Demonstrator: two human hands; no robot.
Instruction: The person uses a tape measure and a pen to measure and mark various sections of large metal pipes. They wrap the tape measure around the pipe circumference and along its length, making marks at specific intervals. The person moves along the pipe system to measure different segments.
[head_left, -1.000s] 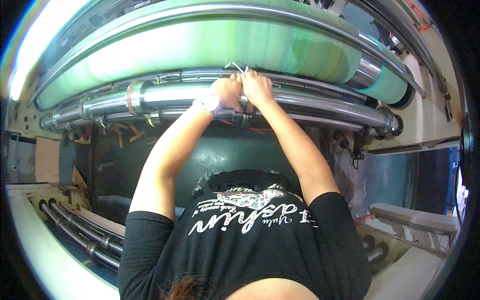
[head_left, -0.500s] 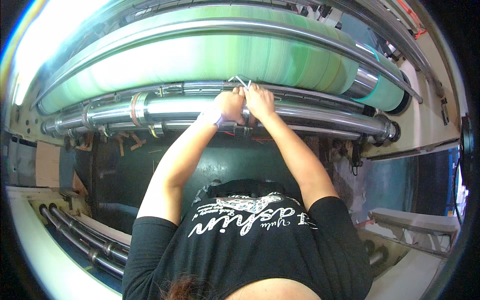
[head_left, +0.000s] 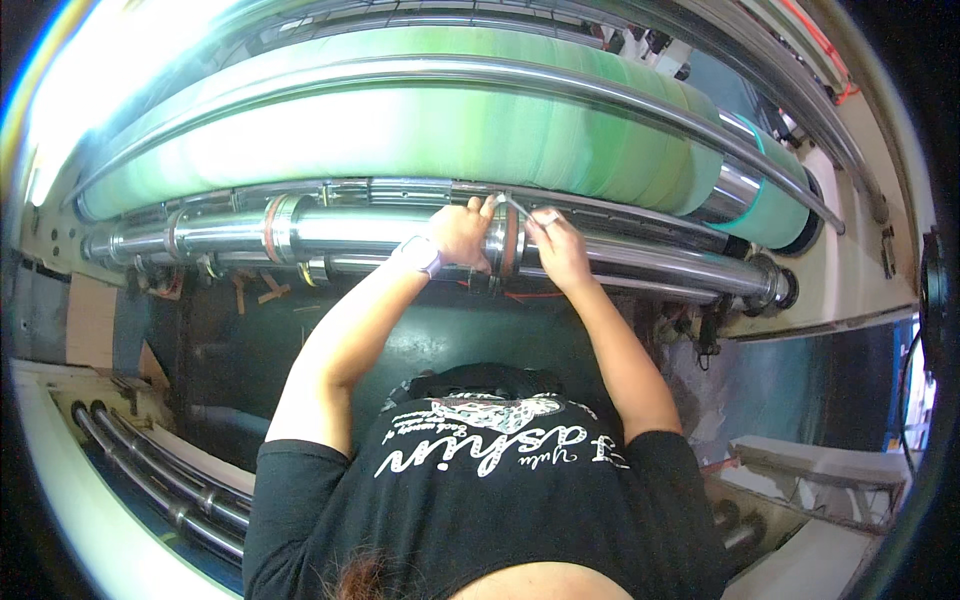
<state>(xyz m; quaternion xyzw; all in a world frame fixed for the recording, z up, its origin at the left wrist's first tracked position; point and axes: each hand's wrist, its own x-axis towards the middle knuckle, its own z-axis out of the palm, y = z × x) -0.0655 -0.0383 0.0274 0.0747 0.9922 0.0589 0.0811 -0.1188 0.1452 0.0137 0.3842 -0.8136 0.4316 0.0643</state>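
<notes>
A polished metal shaft [head_left: 360, 222] runs across in front of me, carrying a ring collar [head_left: 511, 240] with a reddish-brown band. My left hand [head_left: 462, 235], with a pale watch [head_left: 420, 256] at the wrist, is closed around the collar's left side, fingers on top and thumb lower down. My right hand [head_left: 560, 248] pinches a thin, bent silver hex key [head_left: 517, 207] just right of the collar. The key's far end reaches the collar's top, near my left fingertips; whether it sits in a screw cannot be made out.
Behind the shaft lies a wide green roll [head_left: 430, 140], crossed by a bright metal bar [head_left: 450, 68]. Another banded collar [head_left: 278, 228] sits further left on the shaft. Machine side frames stand left and right [head_left: 850, 290]. More rollers [head_left: 160, 490] are at lower left.
My right hand has come down and to the right, away from my left hand. The hex key now slants across the collar's top instead of sticking up beyond it.
</notes>
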